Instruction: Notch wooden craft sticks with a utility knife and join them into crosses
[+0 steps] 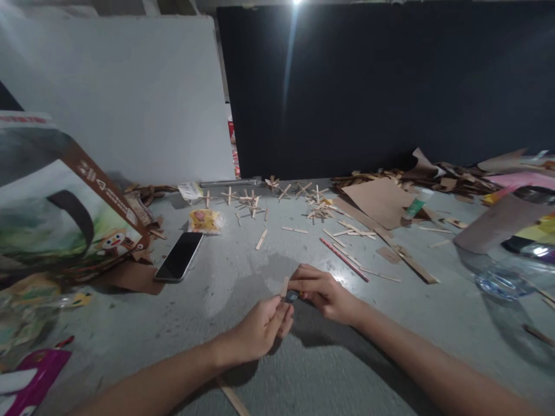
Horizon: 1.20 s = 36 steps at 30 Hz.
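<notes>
Close together over the middle of the table, both my hands meet at a small piece of work. My left hand [262, 326] is closed, pinching a short wooden craft stick [284, 286] that points upward. My right hand [323, 292] is closed too, its fingertips at a small dark grey object [291, 296] against the stick; its kind is too small to make out. Some of my right fingers are hidden behind the hand. Beyond the hands lie a loose craft stick [261, 239] and a red striped pencil [344, 260].
Crossed-stick pieces [321, 205] stand toward the back. A phone [180, 257] and a yellow packet [204, 221] lie to the left, near a printed bag [65, 214]. Cardboard [377, 202], a green-white tube [418, 203] and a clear plastic bottle [507, 277] are on the right.
</notes>
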Each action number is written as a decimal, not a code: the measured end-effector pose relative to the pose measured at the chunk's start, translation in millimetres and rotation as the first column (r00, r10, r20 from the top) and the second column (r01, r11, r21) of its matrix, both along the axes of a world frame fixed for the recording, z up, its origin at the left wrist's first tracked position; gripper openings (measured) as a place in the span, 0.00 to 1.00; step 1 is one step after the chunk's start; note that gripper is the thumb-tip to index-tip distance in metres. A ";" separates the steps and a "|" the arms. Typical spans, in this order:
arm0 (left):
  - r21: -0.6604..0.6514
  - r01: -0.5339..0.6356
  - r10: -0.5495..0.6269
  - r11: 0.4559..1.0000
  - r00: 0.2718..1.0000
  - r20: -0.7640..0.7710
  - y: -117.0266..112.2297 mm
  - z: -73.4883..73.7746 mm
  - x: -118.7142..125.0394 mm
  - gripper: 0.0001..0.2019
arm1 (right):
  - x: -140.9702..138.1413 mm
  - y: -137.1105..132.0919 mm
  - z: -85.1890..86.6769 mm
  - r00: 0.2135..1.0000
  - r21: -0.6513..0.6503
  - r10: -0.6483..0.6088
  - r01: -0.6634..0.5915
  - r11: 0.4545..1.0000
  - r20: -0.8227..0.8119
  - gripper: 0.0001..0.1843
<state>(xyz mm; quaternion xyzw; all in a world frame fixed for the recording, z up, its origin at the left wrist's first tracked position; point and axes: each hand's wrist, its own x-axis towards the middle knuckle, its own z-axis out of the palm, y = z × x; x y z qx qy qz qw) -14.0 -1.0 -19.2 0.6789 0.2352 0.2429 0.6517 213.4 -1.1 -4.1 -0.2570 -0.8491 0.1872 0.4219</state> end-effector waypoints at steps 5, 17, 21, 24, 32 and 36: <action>-0.019 -0.013 0.014 1.000 0.999 0.052 -0.9 -0.1 2.1 0.30 | -1.0 -1.9 0.8 1.000 -0.010 0.007 -0.007 1.000 -0.009 0.20; -0.047 -0.025 0.028 0.999 0.999 0.046 -6.1 5.6 4.6 0.32 | -0.6 -2.8 1.3 0.999 -0.028 -0.003 0.002 1.000 -0.033 0.20; -0.064 -0.027 0.030 0.998 0.999 0.044 -4.9 2.8 3.1 0.31 | -1.6 -4.0 1.9 1.000 -0.039 0.006 -0.007 0.999 -0.014 0.21; -0.027 -0.010 0.011 1.000 1.000 0.023 -3.7 1.4 2.1 0.30 | -2.0 -4.2 1.5 1.000 -0.034 -0.012 0.012 0.999 -0.005 0.20; 0.014 -0.007 0.007 1.000 1.000 0.010 -2.4 -0.3 0.6 0.30 | -3.3 -4.3 2.2 1.000 -0.017 -0.010 0.009 1.000 -0.021 0.21; 0.013 -0.001 0.001 1.000 1.000 0.008 -2.5 -2.5 0.6 0.30 | -2.3 -3.7 1.7 1.000 -0.012 0.004 -0.004 1.000 -0.022 0.21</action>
